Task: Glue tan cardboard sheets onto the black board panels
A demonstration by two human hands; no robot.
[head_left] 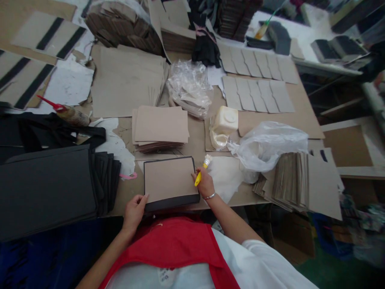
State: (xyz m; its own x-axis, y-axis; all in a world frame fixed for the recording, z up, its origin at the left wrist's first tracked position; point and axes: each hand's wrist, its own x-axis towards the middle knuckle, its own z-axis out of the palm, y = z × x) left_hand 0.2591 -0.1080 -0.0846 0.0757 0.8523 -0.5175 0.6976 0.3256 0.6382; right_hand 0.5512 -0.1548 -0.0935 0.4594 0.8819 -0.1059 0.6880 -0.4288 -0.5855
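A tan cardboard panel (170,180) lies on a slightly larger black sheet (173,203) at the table's front edge, with black showing around its borders. My left hand (134,210) pinches the panel's lower left corner between thumb and fingers. In my right hand (205,184) is a paintbrush (199,176) with a yellow handle, its pale bristles pointing up and away from me. Fingers of that hand also rest by the panel's right edge. Just behind lies a stack of similar tan panels (161,125).
Left of the panel is a pile of black sheets (48,184). A cream plastic container (226,120) and a crumpled clear bag (270,144) stand to the right, near leaning grey boards (291,180). A red-nozzled bottle (70,114) lies at left; large grey boards (126,80) are behind.
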